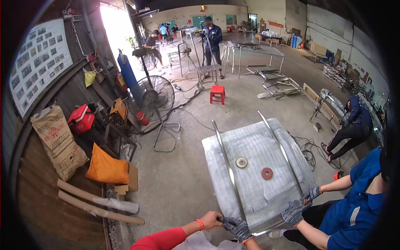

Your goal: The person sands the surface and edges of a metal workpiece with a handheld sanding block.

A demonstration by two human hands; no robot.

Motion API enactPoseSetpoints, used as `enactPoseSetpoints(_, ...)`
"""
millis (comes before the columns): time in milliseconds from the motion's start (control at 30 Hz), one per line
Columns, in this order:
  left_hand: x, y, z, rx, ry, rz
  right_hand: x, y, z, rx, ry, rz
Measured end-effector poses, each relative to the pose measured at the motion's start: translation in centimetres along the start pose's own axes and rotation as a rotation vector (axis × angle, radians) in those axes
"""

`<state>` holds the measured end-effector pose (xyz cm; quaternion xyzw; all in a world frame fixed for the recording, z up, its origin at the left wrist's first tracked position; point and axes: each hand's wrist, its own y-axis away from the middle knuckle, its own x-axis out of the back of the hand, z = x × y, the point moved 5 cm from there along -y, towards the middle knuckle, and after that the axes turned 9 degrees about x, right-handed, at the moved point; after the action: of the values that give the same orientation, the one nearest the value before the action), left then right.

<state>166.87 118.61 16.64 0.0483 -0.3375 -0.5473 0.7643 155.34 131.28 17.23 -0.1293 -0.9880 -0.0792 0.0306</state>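
My left hand (211,220) is bare, below a red sleeve and an orange wristband. Its closed fingers meet the fingertips of my right hand (236,228), which wears a grey knit glove. What lies between them is too small to make out. Just beyond is a worktable with a pale, wrinkled covering (260,141). Across it lies a metal tube frame (231,177) with two long rails. Between the rails sit a yellowish disc (241,162) and a red disc (267,173). At the near right corner, a co-worker's gloved hands (293,213) are at the frame.
The co-worker in blue (352,208) stands close on my right. Ahead are a red stool (217,95), a pedestal fan (157,98) and metal frames (279,83). Cardboard tubes (98,204) and an orange sack (107,166) lie left. Cables (309,150) trail beyond the table's right side.
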Motion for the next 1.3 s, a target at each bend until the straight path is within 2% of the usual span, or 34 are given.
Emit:
enactPoseSetpoints(33, 1.0, -0.1, 0.3, -0.022, 0.008, -0.013, -0.4, -0.7, 0.8, -0.127, -0.017, -0.037)
enactPoseSetpoints(100, 2.3, -0.9, -1.2, -0.01, 0.035, -0.093, -1.5, -1.9, 1.8, -0.105, -0.122, 0.02)
enactPoseSetpoints(167, 4.2, -2.1, -3.6, -0.206, 0.07, -0.101, -2.9, -3.8, 3.4, -0.198, -0.41, 0.238)
enactPoseSetpoints(200, 6.0, -2.2, -4.2, -0.174, 0.026, -0.169, -3.5, -4.9, 2.7, -0.193, -0.466, 0.248)
enactPoseSetpoints(300, 9.6, -4.8, -10.2, -0.17, 0.066, -0.252, -7.2, -9.1, 2.9, -0.149, -0.472, 0.317)
enactPoseSetpoints(333, 12.3, -4.1, -8.7, -0.13, 0.109, -0.314, -8.8, -10.6, 0.0, -0.133, -0.43, 0.298)
enactPoseSetpoints(367, 13.0, -4.2, -9.5, -0.125, 0.125, -0.328, -10.6, -11.1, 0.0, -0.155, -0.426, 0.304)
enactPoseSetpoints(433, 16.0, -5.1, -10.0, -0.248, -0.003, -0.331, -12.7, -13.6, 1.1, -0.117, -0.375, 0.427)
enactPoseSetpoints(467, 16.9, -5.2, -9.9, -0.202, -0.075, -0.372, -12.9, -14.2, 1.4, -0.102, -0.332, 0.437)
enactPoseSetpoints(567, 18.5, -6.4, -8.9, -0.259, -0.062, -0.456, -12.6, -14.6, 1.1, -0.028, -0.387, 0.506)
enactPoseSetpoints(633, 19.4, -7.3, -8.0, -0.231, -0.028, -0.476, -12.2, -13.7, 2.5, -0.118, -0.28, 0.57)
enactPoseSetpoints(700, 19.3, -7.9, -7.1, -0.2, 0.009, -0.488, -11.5, -12.7, 2.3, 0.044, -0.369, 0.665)
enactPoseSetpoints(733, 18.8, -8.1, -6.7, -0.204, -0.062, -0.547, -11.3, -12.5, 1.7, 0.107, -0.311, 0.67)
enactPoseSetpoints(767, 18.3, -8.0, -6.5, -0.205, -0.133, -0.608, -11.1, -12.2, 1.5, 0.102, -0.315, 0.677)
enactPoseSetpoints(800, 18.0, -8.0, -6.1, -0.204, -0.136, -0.617, -10.7, -12.0, 0.7, 0.085, -0.194, 0.681)
enactPoseSetpoints(833, 17.7, -8.2, -5.8, -0.118, -0.148, -0.661, -10.2, -11.6, -0.2, 0.069, -0.073, 0.683)
enactPoseSetpoints(867, 17.6, -8.5, -5.6, -0.034, -0.166, -0.7, -10.0, -11.4, -0.5, 0.037, -0.224, 0.72)
enactPoseSetpoints(900, 17.7, -8.6, -5.0, -0.035, -0.179, -0.7, -9.7, -11.4, -1.0, 0.045, -0.231, 0.728)
enactPoseSetpoints(967, 17.9, -8.9, -3.5, -0.097, -0.191, -0.656, -9.3, -11.5, -1.2, -0.051, -0.476, 0.74)
enactPoseSetpoints(1100, 16.2, -10.5, -3.4, -0.14, -0.257, -0.683, -7.7, -11.5, -2.4, -0.031, -0.457, 0.69)
enactPoseSetpoints(1167, 16.0, -10.9, -1.7, -0.352, -0.228, -0.619, -7.3, -11.7, -0.7, -0.119, -0.417, 0.43)
enactPoseSetpoints(1200, 15.8, -11.4, -1.3, -0.357, -0.236, -0.627, -7.1, -11.4, -0.4, -0.177, -0.437, 0.404)
enactPoseSetpoints(1233, 15.4, -11.8, -0.7, -0.448, -0.284, -0.617, -6.9, -11.3, -0.3, -0.175, -0.439, 0.417)
enactPoseSetpoints(1267, 15.1, -12.2, -0.1, -0.54, -0.327, -0.608, -6.8, -11.2, 0.0, -0.185, -0.52, 0.431)
enactPoseSetpoints(1300, 15.1, -12.8, 0.3, -0.551, -0.328, -0.627, -6.7, -11.1, 0.1, -0.195, -0.602, 0.45)
